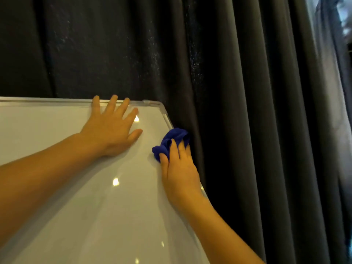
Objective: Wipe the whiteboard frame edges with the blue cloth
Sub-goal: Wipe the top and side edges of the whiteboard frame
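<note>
The left hand (112, 130) lies flat on the whiteboard (85, 197), palm down, its fingers (111, 103) spread apart and holding nothing. The three longest fingertips reach the silver frame (47, 101) along the top edge and rest on it; the thumb points toward the board's right side.

The right hand (181, 174) presses the blue cloth (171, 140) against the frame's right edge, just below the rounded top corner. Its fingers (175, 149) lie close together over the bunched cloth, pinning it to the edge rather than closing into a fist. Most of the cloth bulges out beyond the fingertips, toward the corner, and a small fold sticks out beside the thumb onto the white panel. The heel of this hand covers the frame lower down.

Between the two sets of fingers is a bare stretch of glossy board with small bright light reflections. Beyond the fingertips and to their right hangs a dark pleated curtain (247, 111), with a pale strip of daylight at its far right.
</note>
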Demonstrator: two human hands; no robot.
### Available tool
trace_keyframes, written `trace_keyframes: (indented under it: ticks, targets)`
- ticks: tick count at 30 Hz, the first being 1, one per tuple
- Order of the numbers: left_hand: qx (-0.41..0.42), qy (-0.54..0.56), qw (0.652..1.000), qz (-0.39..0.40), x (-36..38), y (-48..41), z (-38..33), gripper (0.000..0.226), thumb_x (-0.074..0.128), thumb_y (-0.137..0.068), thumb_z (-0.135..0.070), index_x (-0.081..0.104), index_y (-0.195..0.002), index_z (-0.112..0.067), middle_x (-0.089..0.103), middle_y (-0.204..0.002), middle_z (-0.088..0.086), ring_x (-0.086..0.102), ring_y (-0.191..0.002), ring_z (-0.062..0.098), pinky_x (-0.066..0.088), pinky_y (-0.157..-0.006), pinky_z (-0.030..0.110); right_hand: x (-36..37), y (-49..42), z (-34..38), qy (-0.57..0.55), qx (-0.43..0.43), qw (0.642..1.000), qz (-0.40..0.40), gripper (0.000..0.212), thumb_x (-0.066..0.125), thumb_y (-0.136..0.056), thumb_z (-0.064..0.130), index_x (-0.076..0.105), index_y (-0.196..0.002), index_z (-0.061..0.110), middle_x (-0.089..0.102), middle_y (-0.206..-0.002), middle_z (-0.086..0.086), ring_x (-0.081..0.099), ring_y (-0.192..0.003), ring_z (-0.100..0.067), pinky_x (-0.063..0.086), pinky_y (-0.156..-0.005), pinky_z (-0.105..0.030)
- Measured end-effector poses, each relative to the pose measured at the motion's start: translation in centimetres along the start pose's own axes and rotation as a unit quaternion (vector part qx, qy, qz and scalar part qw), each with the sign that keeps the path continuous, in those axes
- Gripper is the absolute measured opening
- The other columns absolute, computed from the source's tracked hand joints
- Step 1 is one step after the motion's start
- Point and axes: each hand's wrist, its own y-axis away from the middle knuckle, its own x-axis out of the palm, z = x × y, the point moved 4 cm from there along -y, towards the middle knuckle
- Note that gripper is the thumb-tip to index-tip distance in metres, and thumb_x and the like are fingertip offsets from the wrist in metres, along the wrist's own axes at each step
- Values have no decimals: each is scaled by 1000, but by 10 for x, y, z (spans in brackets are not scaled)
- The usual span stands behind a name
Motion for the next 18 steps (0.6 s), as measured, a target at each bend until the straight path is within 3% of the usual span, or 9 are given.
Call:
trace_keyframes:
  ticks: [3, 6, 9, 13, 18]
  targets:
    - [29, 32, 998, 45, 2, 9, -16, 81, 8, -87, -70, -3, -154, -27, -8, -164, 7, -11, -149, 33, -5, -118, 59, -10, -53, 9, -9, 37, 998, 42, 59, 27, -104, 42, 21, -152, 9, 22, -159, -20, 25, -143, -40, 26, -115, -47]
    - [53, 28, 998, 35, 7, 33, -38, 82, 10, -89, -69, -5, -154, -21, -7, -164, 8, -10, -150, 33, -3, -119, 58, -11, -88, 27, -22, 45, 997, 52, 55, 30, -105, 39, 27, -150, 9, 30, -156, -21, 34, -138, -40, 34, -110, -46]
    - [61, 22, 998, 8, 12, 51, -36, 82, 4, -89, -66, -3, -154, -17, -4, -164, 11, -7, -150, 35, 0, -119, 59, -4, -27, 21, -18, 52, 998, 20, 55, 32, -104, 38, 24, -152, 12, 24, -160, -14, 25, -144, -35, 26, -117, -44]
    - [64, 40, 997, -5, 14, 55, -28, 86, 1, -87, -67, -1, -154, -15, -6, -164, 13, -9, -149, 37, -5, -117, 60, -9, 111, -15, -22, 137, 990, 17, 57, 32, -104, 39, 16, -155, 19, 15, -164, -3, 13, -150, -21, 11, -119, -28]
    - [55, 60, 996, -19, 6, 64, -41, 93, 2, -82, -73, 6, -154, -13, 1, -163, 17, -4, -148, 44, -3, -115, 63, -21, 197, -44, -7, 237, 970, 46, 56, 34, -104, 36, 14, -154, 21, 13, -164, 2, 14, -150, -16, 16, -120, -32]
